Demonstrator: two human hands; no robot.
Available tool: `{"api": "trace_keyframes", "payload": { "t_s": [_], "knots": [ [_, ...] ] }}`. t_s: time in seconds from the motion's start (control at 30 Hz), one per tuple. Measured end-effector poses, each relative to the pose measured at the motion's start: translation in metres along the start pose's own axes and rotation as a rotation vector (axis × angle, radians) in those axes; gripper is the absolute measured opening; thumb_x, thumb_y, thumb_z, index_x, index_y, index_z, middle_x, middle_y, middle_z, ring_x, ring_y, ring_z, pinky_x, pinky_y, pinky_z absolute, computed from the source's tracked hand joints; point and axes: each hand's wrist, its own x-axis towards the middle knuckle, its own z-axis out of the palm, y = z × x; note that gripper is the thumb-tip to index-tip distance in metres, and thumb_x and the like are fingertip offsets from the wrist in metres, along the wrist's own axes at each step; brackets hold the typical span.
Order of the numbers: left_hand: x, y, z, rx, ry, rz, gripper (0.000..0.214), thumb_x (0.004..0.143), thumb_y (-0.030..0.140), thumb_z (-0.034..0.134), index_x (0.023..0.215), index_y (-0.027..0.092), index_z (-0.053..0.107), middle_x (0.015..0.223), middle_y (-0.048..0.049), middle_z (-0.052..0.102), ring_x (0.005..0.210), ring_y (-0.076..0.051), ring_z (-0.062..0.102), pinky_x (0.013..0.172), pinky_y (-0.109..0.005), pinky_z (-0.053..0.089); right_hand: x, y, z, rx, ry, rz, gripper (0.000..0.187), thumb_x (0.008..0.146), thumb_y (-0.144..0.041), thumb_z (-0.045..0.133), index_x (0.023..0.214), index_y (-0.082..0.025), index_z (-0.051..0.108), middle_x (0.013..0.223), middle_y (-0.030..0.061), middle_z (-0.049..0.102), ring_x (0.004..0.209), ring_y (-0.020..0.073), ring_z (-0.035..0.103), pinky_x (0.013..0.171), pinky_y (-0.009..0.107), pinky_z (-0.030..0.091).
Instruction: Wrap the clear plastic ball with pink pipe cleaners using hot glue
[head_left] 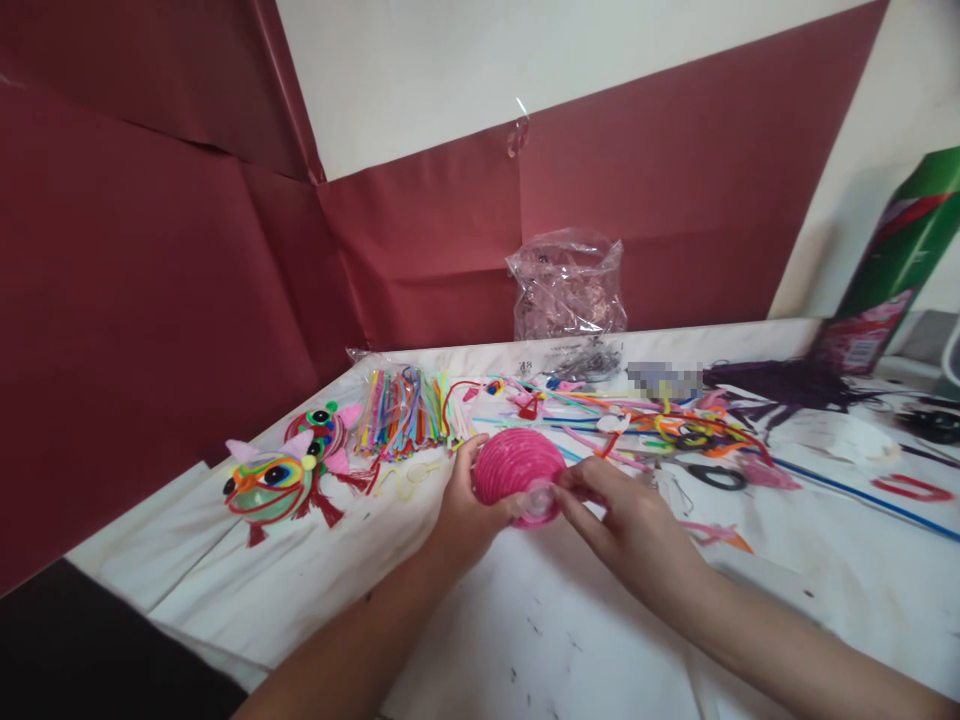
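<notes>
A round clear plastic ball wound with rows of pink pipe cleaner [521, 465] is held above the table. My left hand [469, 500] grips it from the left, fingers behind it and thumb on the near side. A bare, see-through patch of the ball [540, 498] shows at the lower right of the winding. At the right edge my right hand [611, 505] is closed in a pinch on the pink pipe cleaner; its tip is hidden by the fingers. Left of them stand two colourful animal-head ornaments [271, 482] with pink ears, big eyes and red tassels.
A bundle of coloured pipe cleaners [409, 415] lies behind my left hand. Loose stems, black-handled scissors [716, 477] and a blue stem [862, 505] are strewn to the right. A clear plastic bag [568, 290] stands by the red-covered wall, and purple tassel threads [780, 382] lie back right.
</notes>
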Motion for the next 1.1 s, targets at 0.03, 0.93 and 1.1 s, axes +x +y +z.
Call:
{"api": "trace_keyframes", "payload": {
  "t_s": [0.03, 0.93, 1.1],
  "knots": [
    [0.000, 0.000, 0.000, 0.000, -0.003, 0.003, 0.087, 0.053, 0.038, 0.087, 0.127, 0.021, 0.046, 0.129, -0.0127, 0.054, 0.118, -0.033, 0.054, 0.099, -0.043, 0.045, 0.000, 0.000, 0.000, 0.007, -0.003, 0.012, 0.015, 0.090, -0.025, 0.049, 0.078, -0.021, 0.057, 0.073, 0.0057, 0.068, 0.064, 0.0198, 0.068, 0.057, 0.031, 0.056],
    [-0.005, 0.009, 0.003, 0.043, 0.050, -0.031, 0.089, 0.050, 0.039, 0.086, 0.126, 0.022, 0.042, 0.127, -0.0123, 0.052, 0.115, -0.032, 0.056, 0.094, -0.041, 0.047, -0.002, 0.002, 0.002, -0.039, -0.011, -0.005, 0.012, 0.091, -0.026, 0.049, 0.082, -0.022, 0.056, 0.078, 0.0064, 0.069, 0.069, 0.0208, 0.070, 0.060, 0.032, 0.056],
    [-0.005, 0.009, 0.004, 0.002, 0.041, -0.015, 0.090, 0.051, 0.039, 0.086, 0.127, 0.021, 0.043, 0.127, -0.0125, 0.053, 0.117, -0.032, 0.055, 0.095, -0.040, 0.047, -0.001, -0.001, 0.001, -0.002, -0.014, -0.006, 0.015, 0.092, -0.025, 0.048, 0.080, -0.023, 0.055, 0.074, 0.0040, 0.067, 0.063, 0.0184, 0.068, 0.057, 0.029, 0.055]
  ]
}}
